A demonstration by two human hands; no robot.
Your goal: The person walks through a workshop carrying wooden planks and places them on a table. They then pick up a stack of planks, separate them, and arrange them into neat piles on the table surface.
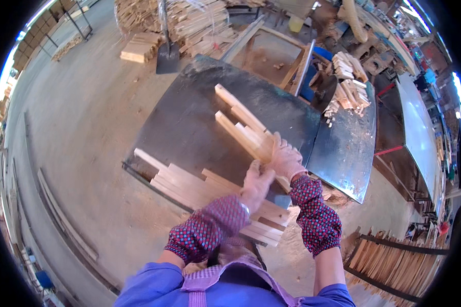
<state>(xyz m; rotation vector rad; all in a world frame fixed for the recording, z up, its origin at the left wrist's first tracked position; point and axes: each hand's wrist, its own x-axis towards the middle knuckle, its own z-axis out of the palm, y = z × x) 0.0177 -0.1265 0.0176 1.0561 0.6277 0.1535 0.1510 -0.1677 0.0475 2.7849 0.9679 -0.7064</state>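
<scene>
Nearest are two patterned sleeve covers, the left one above a row of pale wooden strips that lies along the near edge of the tabletop, toward 8 and 9 o'clock from the hands. The strips' ends are staggered.

Just beyond, the right hand has its fingers closed around the near end of a loose bundle of strips, which points toward 11 o'clock over the dark tabletop. The left hand is just beside it, fingers curled against the bundle's near end; blur and overlap make it hard to tell whether they grip or only steady it.

The bundle's far ends are uneven and spread apart, so a loosened grip could let a strip slide out or twist. A low left forearm might nudge the near row over the edge, and rough wood could leave splinters.

Farther off, a heap of short offcuts sits toward 1 or 2 o'clock, and a shovel stands at 10 to 11 o'clock. No brand, label or writing is legible on the wood or tabletop.
</scene>
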